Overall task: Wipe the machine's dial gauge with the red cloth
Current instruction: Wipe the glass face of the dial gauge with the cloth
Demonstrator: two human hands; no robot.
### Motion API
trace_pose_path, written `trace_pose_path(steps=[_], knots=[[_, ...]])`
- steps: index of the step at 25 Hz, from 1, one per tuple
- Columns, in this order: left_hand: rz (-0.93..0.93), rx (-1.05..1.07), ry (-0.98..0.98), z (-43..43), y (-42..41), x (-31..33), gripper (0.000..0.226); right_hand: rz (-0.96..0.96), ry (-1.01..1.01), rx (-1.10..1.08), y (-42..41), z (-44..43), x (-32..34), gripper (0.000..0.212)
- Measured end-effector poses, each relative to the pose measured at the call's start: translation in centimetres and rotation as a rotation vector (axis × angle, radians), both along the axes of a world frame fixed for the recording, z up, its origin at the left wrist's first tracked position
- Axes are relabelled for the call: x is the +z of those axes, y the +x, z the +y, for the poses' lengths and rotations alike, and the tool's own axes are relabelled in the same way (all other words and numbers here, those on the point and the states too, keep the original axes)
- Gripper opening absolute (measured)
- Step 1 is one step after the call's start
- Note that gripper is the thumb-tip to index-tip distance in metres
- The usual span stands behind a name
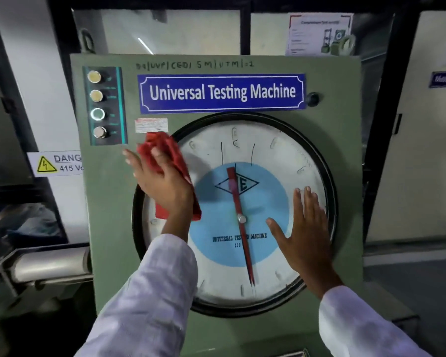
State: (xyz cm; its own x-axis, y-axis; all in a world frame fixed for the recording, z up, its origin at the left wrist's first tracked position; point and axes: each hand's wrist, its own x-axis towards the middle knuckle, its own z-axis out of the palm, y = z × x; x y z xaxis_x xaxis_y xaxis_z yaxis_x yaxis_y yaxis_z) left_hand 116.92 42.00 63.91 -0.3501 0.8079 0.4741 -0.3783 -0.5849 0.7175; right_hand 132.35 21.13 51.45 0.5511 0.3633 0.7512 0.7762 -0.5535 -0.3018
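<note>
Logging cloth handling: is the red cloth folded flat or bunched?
Bunched: the red cloth crumples in folds under the left hand on the dial gauge.

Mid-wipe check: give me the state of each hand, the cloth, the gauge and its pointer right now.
left hand: pressing the red cloth on the dial's upper-left edge
right hand: open, flat on the glass, empty
red cloth: bunched under the palm
dial gauge: partly covered by both hands
red pointer: tip pointing down

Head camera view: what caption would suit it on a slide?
Left hand presses red cloth to the dial gauge's upper-left edge; right hand lies flat on the glass.
</note>
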Motion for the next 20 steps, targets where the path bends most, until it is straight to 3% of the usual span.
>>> trace_pose_path(steps=[2,3,8,11,13,16,18,20], knots=[[0.433,0.211,-0.021,1.6,1.8,-1.0,0.064,-0.011,0.017,-0.013,1.9,0.7,-0.6,0.101],[0.545,0.241,-0.015,1.5,2.8,-1.7,0.067,-0.025,0.033,-0.024,3.1,1.2,-0.8,0.099],[0.67,0.523,0.162,4.5,4.4,-4.3,0.073,-0.064,0.066,0.031,6.8,3.7,-2.4,0.095],[0.672,0.656,0.312,3.8,5.3,-5.3,0.052,-0.058,0.084,0.057,7.9,5.2,-3.9,0.097],[0.724,0.724,0.644,3.5,5.5,-6.1,0.028,-0.073,0.105,0.06,8.7,5.9,-4.5,0.097],[0.903,0.714,1.124,3.4,5.4,-6.0,0.038,-0.09,0.123,0.043,9.4,6.5,-5.0,0.097],[0.964,0.786,1.13,3.0,5.6,-4.8,0.044,-0.085,0.129,0.041,9.4,6.6,-5.1,0.097],[0.976,0.889,1.003,3.0,6.2,-2.6,0.045,-0.07,0.137,0.05,9.2,6.7,-5.0,0.097]])
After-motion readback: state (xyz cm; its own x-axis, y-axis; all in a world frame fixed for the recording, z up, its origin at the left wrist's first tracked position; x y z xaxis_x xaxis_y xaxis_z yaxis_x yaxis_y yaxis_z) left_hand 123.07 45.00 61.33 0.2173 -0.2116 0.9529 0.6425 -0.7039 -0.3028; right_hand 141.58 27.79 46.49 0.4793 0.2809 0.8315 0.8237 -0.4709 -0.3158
